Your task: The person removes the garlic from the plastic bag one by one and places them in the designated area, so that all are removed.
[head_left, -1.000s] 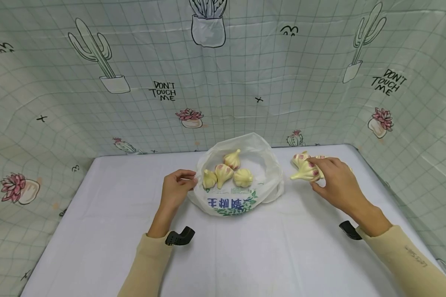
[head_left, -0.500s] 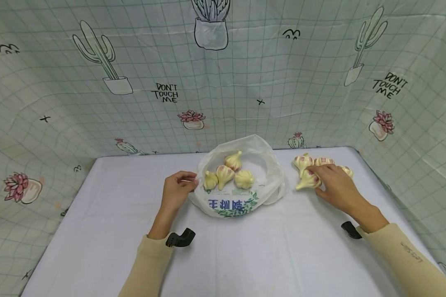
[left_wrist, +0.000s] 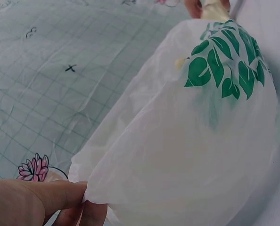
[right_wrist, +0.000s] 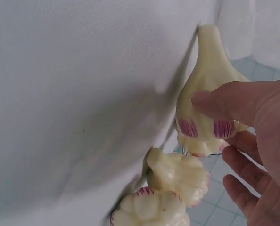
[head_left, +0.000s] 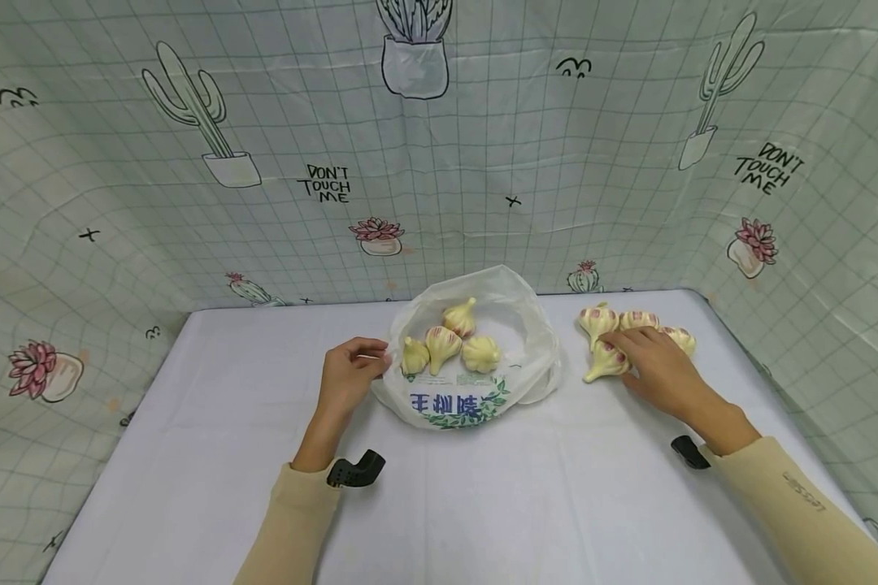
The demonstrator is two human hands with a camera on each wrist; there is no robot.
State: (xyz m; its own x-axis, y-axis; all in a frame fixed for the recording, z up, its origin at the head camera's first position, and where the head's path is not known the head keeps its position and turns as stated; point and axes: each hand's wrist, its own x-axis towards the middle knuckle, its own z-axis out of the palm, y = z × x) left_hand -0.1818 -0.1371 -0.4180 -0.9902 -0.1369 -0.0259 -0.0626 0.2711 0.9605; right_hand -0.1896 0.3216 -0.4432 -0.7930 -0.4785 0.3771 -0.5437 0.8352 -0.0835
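One garlic bulb (head_left: 607, 361) has descended in the right grip (head_left: 657, 367)

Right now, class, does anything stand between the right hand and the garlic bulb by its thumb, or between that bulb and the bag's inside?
The right hand touches the garlic bulb, so nothing there. Toward the inside, the raised side of the bag facing the bulb stands between; nothing else visible does.

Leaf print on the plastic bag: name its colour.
The leaf print is green, clearest in the left wrist view.
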